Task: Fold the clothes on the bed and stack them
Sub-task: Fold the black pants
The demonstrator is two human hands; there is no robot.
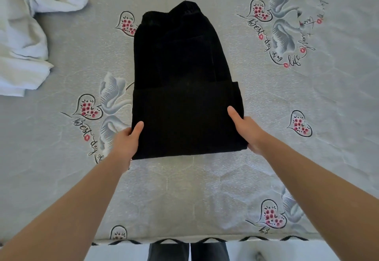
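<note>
A pair of black trousers (180,71) lies partly folded in the middle of the bed, waistband at the far end, its near part doubled over. My left hand (128,141) grips the near left edge of the folded part, thumb on top and fingers hidden beneath. My right hand (245,129) grips the near right edge the same way, thumb lying on the cloth.
A crumpled white garment (22,41) lies at the far left of the bed. The grey bedsheet (184,195) carries swan and heart prints. The bed's near edge (184,240) runs along the bottom, with my legs and the floor below it.
</note>
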